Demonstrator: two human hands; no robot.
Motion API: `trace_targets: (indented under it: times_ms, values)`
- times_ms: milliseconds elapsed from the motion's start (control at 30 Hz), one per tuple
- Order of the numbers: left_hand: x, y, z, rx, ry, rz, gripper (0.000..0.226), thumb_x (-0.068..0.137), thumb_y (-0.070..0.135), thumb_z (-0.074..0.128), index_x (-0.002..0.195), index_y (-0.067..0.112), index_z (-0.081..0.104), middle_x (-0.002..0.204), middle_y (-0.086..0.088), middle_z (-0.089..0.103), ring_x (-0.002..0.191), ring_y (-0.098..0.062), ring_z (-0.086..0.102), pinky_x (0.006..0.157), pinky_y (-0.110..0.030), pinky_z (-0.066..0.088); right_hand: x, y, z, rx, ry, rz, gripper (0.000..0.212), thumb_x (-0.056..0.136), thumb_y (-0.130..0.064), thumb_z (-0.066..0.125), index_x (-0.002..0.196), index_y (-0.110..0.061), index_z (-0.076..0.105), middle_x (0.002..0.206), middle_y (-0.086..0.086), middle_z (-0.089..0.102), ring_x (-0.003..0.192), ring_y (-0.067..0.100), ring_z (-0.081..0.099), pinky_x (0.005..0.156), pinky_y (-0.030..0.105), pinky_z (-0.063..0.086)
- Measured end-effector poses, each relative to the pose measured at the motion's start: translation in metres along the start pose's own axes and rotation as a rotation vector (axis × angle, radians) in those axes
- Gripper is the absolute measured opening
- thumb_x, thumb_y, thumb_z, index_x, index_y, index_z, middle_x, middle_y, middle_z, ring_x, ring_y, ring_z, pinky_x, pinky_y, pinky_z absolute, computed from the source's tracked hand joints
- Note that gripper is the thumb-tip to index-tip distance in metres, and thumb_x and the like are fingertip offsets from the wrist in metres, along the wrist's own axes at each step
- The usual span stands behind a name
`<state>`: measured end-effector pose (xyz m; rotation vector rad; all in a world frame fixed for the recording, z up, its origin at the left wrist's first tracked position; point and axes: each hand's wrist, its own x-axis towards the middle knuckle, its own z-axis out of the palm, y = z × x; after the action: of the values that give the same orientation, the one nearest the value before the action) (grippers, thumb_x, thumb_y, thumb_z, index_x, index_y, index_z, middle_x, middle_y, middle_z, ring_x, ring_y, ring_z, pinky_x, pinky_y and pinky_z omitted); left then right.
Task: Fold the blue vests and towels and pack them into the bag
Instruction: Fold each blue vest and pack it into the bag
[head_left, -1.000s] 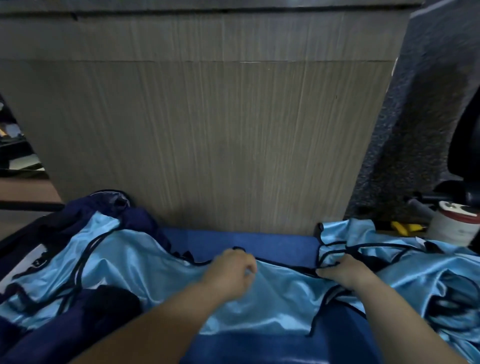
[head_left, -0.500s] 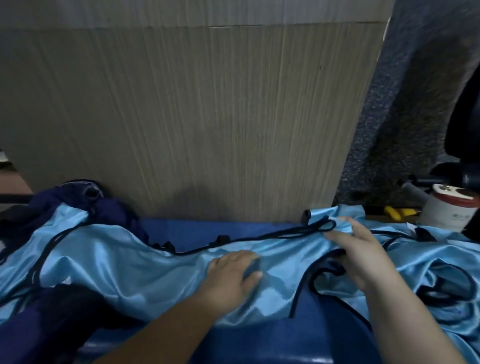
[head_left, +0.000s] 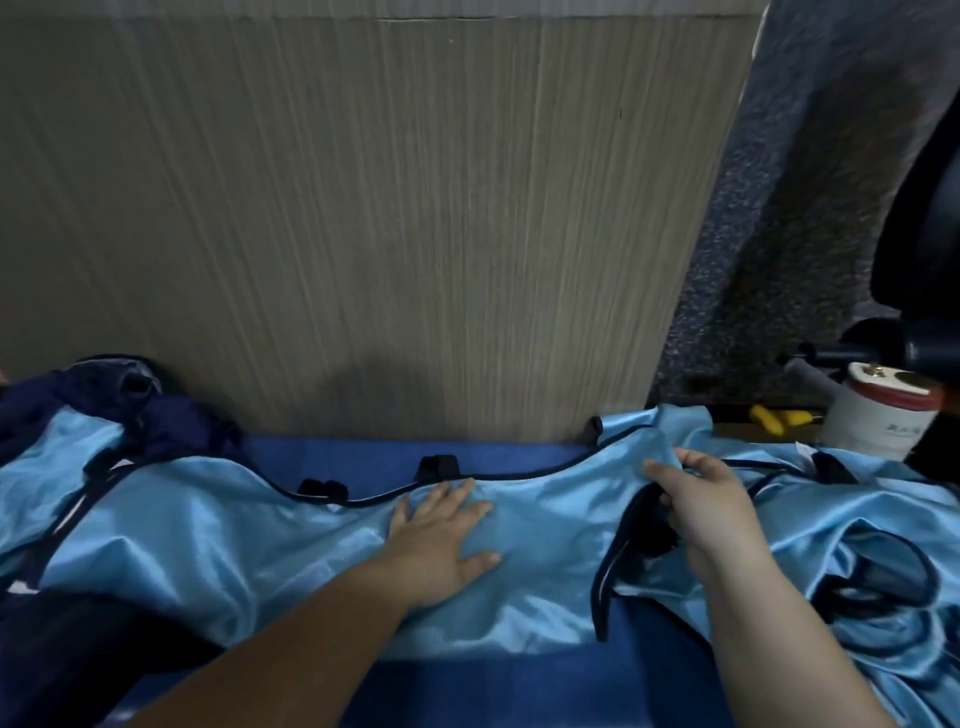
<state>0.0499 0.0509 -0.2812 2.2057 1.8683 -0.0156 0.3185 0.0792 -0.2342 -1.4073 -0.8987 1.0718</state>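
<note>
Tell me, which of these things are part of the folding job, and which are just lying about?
Part of the job:
light blue vest under the flat left hand
its edge pinched by the right hand
more light blue vests heaped at right

Lying about:
white canister with red rim
yellow-handled tool
wooden panel
dark navy cloth, purpose unclear
</note>
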Motion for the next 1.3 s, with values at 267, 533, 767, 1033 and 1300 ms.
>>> trace_targets:
  times_ms: [267, 533, 767, 1033, 1300]
  values:
    - [-0.019, 0.04, 0.004, -0.185, 0.161, 0.228, 0.051, 0.088, 0.056, 0.037, 0.131, 0.034, 0.052, 0.134, 0.012, 0.052, 0.129, -0.013, 0.041, 0.109, -0.027, 0.029, 0.004, 0.0, 0.005, -0.04, 0.124, -0.086, 0.014, 0.089, -0.021, 0.064, 0.104, -0.019, 0.064, 0.097, 0.005, 0.072, 0.09, 0.026, 0.068, 0.089, 0.05, 0.055]
    - [-0.036, 0.057, -0.013, -1.085, -0.014, 0.208, 0.03, 0.099, 0.025, 0.055, 0.128, 0.027, 0.057, 0.131, 0.013, 0.06, 0.122, 0.002, 0.053, 0.095, -0.009, 0.04, -0.012, -0.021, 0.004, -0.023, 0.295, -0.339, 0.002, 0.089, -0.03, 0.061, 0.09, -0.031, 0.06, 0.094, 0.003, 0.069, 0.088, 0.025, 0.065, 0.087, 0.053, 0.053]
    - [-0.035, 0.036, -0.049, -1.676, 0.006, -0.246, 0.058, 0.09, 0.06, 0.043, 0.116, 0.012, 0.062, 0.113, -0.005, 0.072, 0.095, -0.023, 0.069, 0.081, -0.037, 0.053, -0.041, -0.035, 0.045, 0.211, -0.008, -0.409, 0.013, 0.095, -0.014, 0.06, 0.1, -0.026, 0.062, 0.091, -0.001, 0.07, 0.084, 0.021, 0.065, 0.076, 0.037, 0.054]
    - [-0.044, 0.001, -0.055, -1.778, 0.05, -0.352, 0.041, 0.087, 0.046, 0.061, 0.106, 0.012, 0.075, 0.105, -0.012, 0.074, 0.094, -0.027, 0.072, 0.081, -0.039, 0.057, -0.078, -0.004, 0.082, -0.051, -1.053, -0.101, 0.08, 0.088, -0.006, 0.065, 0.144, -0.041, 0.019, 0.14, 0.003, 0.051, 0.115, 0.017, 0.064, 0.099, 0.032, 0.05]
    - [-0.046, -0.02, -0.027, -1.521, 0.309, -0.509, 0.02, 0.093, 0.011, 0.062, 0.113, 0.009, 0.064, 0.099, -0.012, 0.074, 0.09, -0.027, 0.072, 0.074, -0.038, 0.059, -0.061, -0.004, 0.051, -0.956, -0.993, -0.144, 0.045, 0.066, -0.044, 0.087, 0.102, -0.037, 0.06, 0.104, -0.015, 0.059, 0.093, 0.001, 0.058, 0.088, 0.018, 0.047]
